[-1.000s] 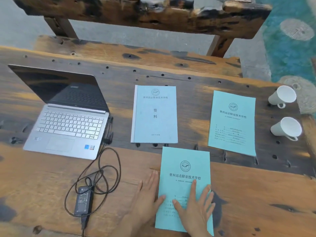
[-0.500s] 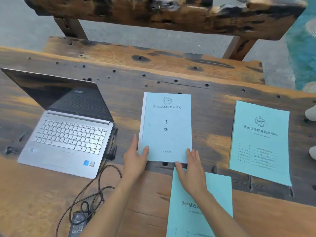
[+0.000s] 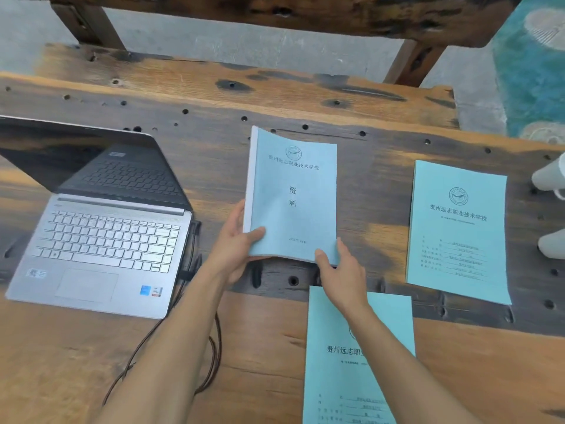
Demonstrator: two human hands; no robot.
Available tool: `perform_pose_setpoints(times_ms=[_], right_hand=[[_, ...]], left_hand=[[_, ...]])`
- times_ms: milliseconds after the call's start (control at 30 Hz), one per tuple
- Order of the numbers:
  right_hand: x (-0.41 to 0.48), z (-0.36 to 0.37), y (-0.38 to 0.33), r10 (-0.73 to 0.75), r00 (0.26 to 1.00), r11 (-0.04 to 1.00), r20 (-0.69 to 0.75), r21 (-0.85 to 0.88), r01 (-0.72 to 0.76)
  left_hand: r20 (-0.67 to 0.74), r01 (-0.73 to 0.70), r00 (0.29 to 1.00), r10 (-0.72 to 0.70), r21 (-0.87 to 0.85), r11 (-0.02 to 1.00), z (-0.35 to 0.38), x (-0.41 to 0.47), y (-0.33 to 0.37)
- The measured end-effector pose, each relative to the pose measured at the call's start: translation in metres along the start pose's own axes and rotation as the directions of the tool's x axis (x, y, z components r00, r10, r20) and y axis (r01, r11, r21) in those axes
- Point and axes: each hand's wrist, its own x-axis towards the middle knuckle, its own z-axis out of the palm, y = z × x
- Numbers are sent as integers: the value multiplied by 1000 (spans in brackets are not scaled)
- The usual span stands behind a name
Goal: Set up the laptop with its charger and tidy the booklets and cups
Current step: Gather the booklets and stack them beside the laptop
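Head view, nearest to me: a thin blue booklet (image 3: pixel 394 319) lies flat on the desk (image 3: pixel 260 356) at the bottom edge, with my right forearm crossing over it. To its left the dark charger cable (image 3: pixel 214 350) loops across the wood and runs up to the right side of the laptop (image 3: pixel 101 240), which sits open at the left with its screen dark. Just beyond the near booklet, both my hands are on the thick booklet (image 3: pixel 293 197) in the middle. My left hand (image 3: pixel 235 249) has its grip closed on the lower left corner, thumb on the cover and fingers along the spine side. My right hand (image 3: pixel 342 270) pinches the lower right corner, thumb on top. The booklet's near edge is raised off the desk and its cover bows slightly. Well apart to the right, a third booklet (image 3: pixel 458 231) lies flat. Past it, at the right border, two white cups (image 3: pixel 550 175) are cut off by the frame. Beyond the desk stands a wooden bench (image 3: pixel 244 78).
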Motion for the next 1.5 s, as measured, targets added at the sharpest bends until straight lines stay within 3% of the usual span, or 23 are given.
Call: perform_pose_setpoints(times_ms=[67, 167, 233, 400, 800, 1067, 1200, 1300, 1500], right_hand=[[-1, -11, -5, 71, 997, 979, -21, 192, -65], [-1, -26, -6, 193, 976, 762, 100, 612, -213], [-3, -40, -2, 183, 972, 690, 147, 685, -233], [-31, -62, 29, 106, 976, 740, 192, 641, -207], [-133, -85, 145, 144, 989, 796, 21, 592, -128], [-178, -91, 205, 75, 996, 828, 39, 554, -84], [-183, -88, 220, 104, 994, 916, -31, 392, -84], [-180, -91, 223, 135, 987, 977, -92, 178, -117], [-180, -97, 224, 93, 994, 991, -65, 98, -87]], left_hand=[[26, -11, 1000, 12, -50, 999, -1, -9, 7], [101, 6, 995, 2, -80, 997, -4, -31, 5], [149, 15, 989, -1, -87, 996, -6, -45, -1], [208, 51, 978, -26, -117, 992, -5, -82, -33], [220, 102, 972, -79, -92, 991, 30, -182, -155], [42, 98, 994, -101, 79, 992, 53, -242, -216], [-133, 91, 990, -48, 339, 936, 63, -249, -228], [-241, 92, 969, 54, 554, 827, 65, -248, -227], [-298, 66, 942, 152, 610, 790, 74, -246, -221]])
